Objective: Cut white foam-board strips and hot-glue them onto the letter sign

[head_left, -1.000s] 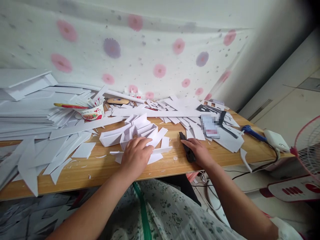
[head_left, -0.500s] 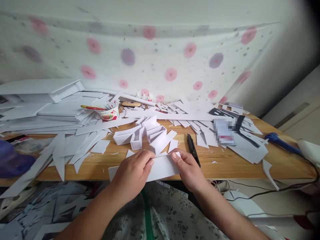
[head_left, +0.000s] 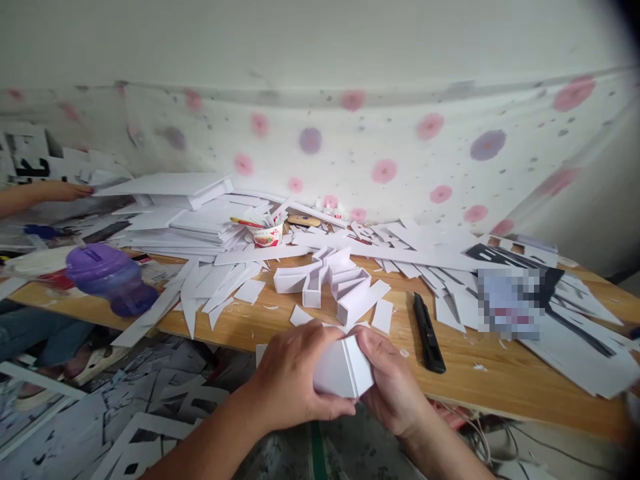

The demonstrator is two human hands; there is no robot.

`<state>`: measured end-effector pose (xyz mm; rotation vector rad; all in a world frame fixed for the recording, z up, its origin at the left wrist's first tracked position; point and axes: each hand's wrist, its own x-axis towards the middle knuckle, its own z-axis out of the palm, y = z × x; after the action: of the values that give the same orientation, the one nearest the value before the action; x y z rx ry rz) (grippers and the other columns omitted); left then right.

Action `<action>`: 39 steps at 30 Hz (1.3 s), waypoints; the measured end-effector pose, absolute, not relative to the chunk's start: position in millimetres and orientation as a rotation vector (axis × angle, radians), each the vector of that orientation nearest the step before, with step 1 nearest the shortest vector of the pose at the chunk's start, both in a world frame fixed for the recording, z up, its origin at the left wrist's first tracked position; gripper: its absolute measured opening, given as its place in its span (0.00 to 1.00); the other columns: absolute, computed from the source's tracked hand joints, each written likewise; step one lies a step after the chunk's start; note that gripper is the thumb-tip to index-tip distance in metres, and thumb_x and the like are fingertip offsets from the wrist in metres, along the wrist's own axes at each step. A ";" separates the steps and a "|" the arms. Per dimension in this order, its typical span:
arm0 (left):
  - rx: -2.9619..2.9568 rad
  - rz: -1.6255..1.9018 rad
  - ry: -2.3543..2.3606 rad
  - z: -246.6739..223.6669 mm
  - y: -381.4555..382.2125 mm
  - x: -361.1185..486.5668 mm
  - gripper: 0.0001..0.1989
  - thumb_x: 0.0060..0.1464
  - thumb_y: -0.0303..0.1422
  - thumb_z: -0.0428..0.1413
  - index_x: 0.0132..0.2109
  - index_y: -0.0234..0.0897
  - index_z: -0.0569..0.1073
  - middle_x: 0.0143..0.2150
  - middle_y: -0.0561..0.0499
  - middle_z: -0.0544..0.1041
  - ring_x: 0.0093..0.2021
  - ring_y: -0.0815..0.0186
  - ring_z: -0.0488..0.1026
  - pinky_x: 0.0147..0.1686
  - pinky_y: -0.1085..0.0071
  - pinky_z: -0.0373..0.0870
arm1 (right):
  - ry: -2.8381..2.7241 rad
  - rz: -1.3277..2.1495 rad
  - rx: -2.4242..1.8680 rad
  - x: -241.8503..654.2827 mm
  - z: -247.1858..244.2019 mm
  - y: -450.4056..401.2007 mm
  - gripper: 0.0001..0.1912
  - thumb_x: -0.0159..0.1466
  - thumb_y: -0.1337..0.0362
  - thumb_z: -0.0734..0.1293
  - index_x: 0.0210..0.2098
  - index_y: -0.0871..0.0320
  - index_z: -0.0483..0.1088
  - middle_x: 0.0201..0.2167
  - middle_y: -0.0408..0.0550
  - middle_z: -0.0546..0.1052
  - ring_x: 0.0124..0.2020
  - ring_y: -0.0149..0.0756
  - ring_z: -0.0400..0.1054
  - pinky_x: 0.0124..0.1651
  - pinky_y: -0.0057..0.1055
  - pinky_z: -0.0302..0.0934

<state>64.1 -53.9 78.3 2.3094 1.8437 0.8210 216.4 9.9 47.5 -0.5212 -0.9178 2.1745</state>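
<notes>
Between my two hands, at the table's front edge, is a strip of white foam board (head_left: 334, 371), bent with a crease line near its right end. My left hand (head_left: 295, 373) is closed round its left part, thumb below. Gripping the folded right end is my right hand (head_left: 393, 373), its thumb on top. Just beyond them stands a white shape built of board strips on edge (head_left: 313, 287), with angled walls. A black utility knife (head_left: 427, 333) lies to the right of my right hand. Small white offcuts (head_left: 383, 316) lie close by.
Stacked white boards (head_left: 175, 223) and a paper cup (head_left: 267, 233) of thin sticks stand at the back left. A purple bottle (head_left: 110, 277) is at the left. Another person's hand (head_left: 65, 191) touches boards at far left. Scraps (head_left: 450, 307) cover the right side.
The view has swung left, bringing the bottle and another person's hand into sight. The strip, flat before, is now bent at its right end. My left hand has shifted along it.
</notes>
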 end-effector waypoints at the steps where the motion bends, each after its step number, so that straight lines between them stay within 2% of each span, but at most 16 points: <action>1: 2.307 0.789 1.867 76.8 -55.5 63.6 0.40 0.31 0.47 0.69 0.53 0.47 0.65 0.44 0.52 0.75 0.40 0.56 0.74 0.38 0.62 0.68 | -0.954 2.158 -0.531 218.1 44.7 11.5 0.16 0.56 0.51 0.72 0.31 0.57 0.68 0.22 0.40 0.70 0.20 0.28 0.64 0.21 0.24 0.59; 3: 2.304 0.704 1.894 73.5 -58.2 63.1 0.37 0.31 0.48 0.69 0.50 0.47 0.68 0.42 0.52 0.74 0.40 0.56 0.74 0.37 0.62 0.68 | -1.070 2.098 -0.560 222.0 40.2 14.7 0.15 0.54 0.53 0.74 0.34 0.55 0.69 0.25 0.40 0.72 0.24 0.29 0.66 0.26 0.24 0.60; 5: 2.287 0.635 1.909 69.9 -59.8 63.5 0.35 0.31 0.50 0.68 0.48 0.47 0.69 0.40 0.53 0.74 0.39 0.56 0.73 0.36 0.62 0.67 | -1.226 1.980 -0.608 224.8 37.6 16.0 0.15 0.53 0.54 0.75 0.36 0.54 0.72 0.26 0.41 0.73 0.25 0.30 0.65 0.26 0.24 0.58; 8: 2.239 0.627 1.932 64.0 -60.8 66.8 0.34 0.32 0.51 0.66 0.48 0.47 0.70 0.38 0.53 0.75 0.38 0.55 0.73 0.36 0.61 0.66 | -1.295 1.806 -0.679 225.5 35.8 12.8 0.13 0.53 0.54 0.75 0.30 0.56 0.75 0.24 0.43 0.74 0.24 0.29 0.64 0.26 0.23 0.56; 13: 2.139 0.710 1.991 56.3 -59.2 76.5 0.31 0.31 0.49 0.66 0.45 0.45 0.71 0.36 0.52 0.75 0.37 0.55 0.73 0.34 0.63 0.65 | -1.090 1.866 -0.673 221.4 26.9 8.0 0.12 0.51 0.55 0.76 0.26 0.56 0.75 0.21 0.42 0.75 0.21 0.28 0.63 0.24 0.23 0.56; 19: 2.130 0.647 2.033 54.9 -57.5 81.8 0.27 0.32 0.49 0.65 0.41 0.46 0.71 0.35 0.54 0.75 0.36 0.57 0.72 0.33 0.65 0.63 | -1.047 1.845 -0.704 220.5 9.9 14.1 0.14 0.49 0.54 0.77 0.25 0.57 0.74 0.21 0.42 0.75 0.20 0.28 0.63 0.23 0.24 0.56; 22: 2.143 0.662 2.023 50.2 -56.4 80.3 0.26 0.33 0.48 0.65 0.41 0.46 0.71 0.35 0.54 0.75 0.36 0.57 0.73 0.32 0.66 0.65 | -1.030 1.846 -0.727 220.7 6.2 16.2 0.16 0.49 0.53 0.76 0.25 0.57 0.73 0.20 0.42 0.74 0.20 0.30 0.63 0.23 0.26 0.57; 25: 2.071 0.771 2.185 47.1 -52.6 73.1 0.25 0.36 0.44 0.64 0.44 0.45 0.71 0.37 0.52 0.77 0.37 0.56 0.75 0.34 0.64 0.67 | -1.028 1.777 -0.745 220.9 5.4 15.1 0.16 0.51 0.52 0.75 0.25 0.56 0.71 0.23 0.43 0.75 0.22 0.32 0.65 0.27 0.28 0.59; 28: 1.989 0.814 2.351 50.4 -48.6 64.5 0.24 0.40 0.40 0.63 0.46 0.45 0.70 0.39 0.51 0.78 0.40 0.55 0.76 0.35 0.63 0.68 | -1.246 1.595 -0.751 223.7 8.3 12.3 0.14 0.56 0.52 0.72 0.26 0.56 0.71 0.26 0.44 0.76 0.28 0.34 0.66 0.33 0.29 0.59; 31: 2.041 0.685 2.311 53.6 -49.1 61.1 0.23 0.40 0.38 0.63 0.46 0.45 0.70 0.39 0.51 0.79 0.40 0.55 0.76 0.36 0.63 0.69 | -1.632 1.460 -0.728 236.3 19.1 18.1 0.15 0.60 0.51 0.68 0.27 0.57 0.71 0.24 0.44 0.74 0.26 0.33 0.63 0.30 0.27 0.56; 34: 2.092 0.574 2.288 49.6 -53.1 59.4 0.24 0.40 0.35 0.63 0.48 0.45 0.70 0.44 0.50 0.78 0.43 0.55 0.76 0.38 0.62 0.70 | -1.902 1.280 -0.796 267.9 33.4 43.5 0.16 0.63 0.51 0.65 0.30 0.57 0.71 0.26 0.44 0.73 0.28 0.32 0.64 0.31 0.27 0.56; 35: 2.118 0.552 2.276 47.0 -54.2 58.4 0.25 0.40 0.34 0.63 0.49 0.45 0.70 0.45 0.49 0.78 0.44 0.55 0.76 0.39 0.63 0.70 | -1.943 1.183 -0.873 282.9 36.4 55.7 0.16 0.64 0.50 0.64 0.31 0.57 0.71 0.27 0.44 0.73 0.29 0.33 0.64 0.31 0.27 0.56; 37: 2.176 0.529 2.236 41.6 -54.6 55.9 0.25 0.42 0.35 0.62 0.50 0.45 0.70 0.47 0.49 0.78 0.45 0.56 0.76 0.40 0.63 0.71 | -1.915 0.850 -1.138 316.2 36.9 81.9 0.18 0.64 0.48 0.61 0.31 0.56 0.69 0.23 0.43 0.71 0.24 0.32 0.63 0.26 0.27 0.56; 39: 2.216 0.500 2.195 37.6 -52.8 54.1 0.26 0.42 0.35 0.61 0.52 0.47 0.69 0.48 0.49 0.78 0.46 0.56 0.76 0.42 0.63 0.72 | -1.825 0.482 -1.382 347.3 30.0 104.6 0.17 0.65 0.49 0.60 0.35 0.56 0.70 0.25 0.46 0.73 0.24 0.36 0.65 0.28 0.31 0.59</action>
<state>54.1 -52.8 37.6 2.2155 2.1950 0.5001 347.3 104.6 30.0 -1.3825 -1.8245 0.4820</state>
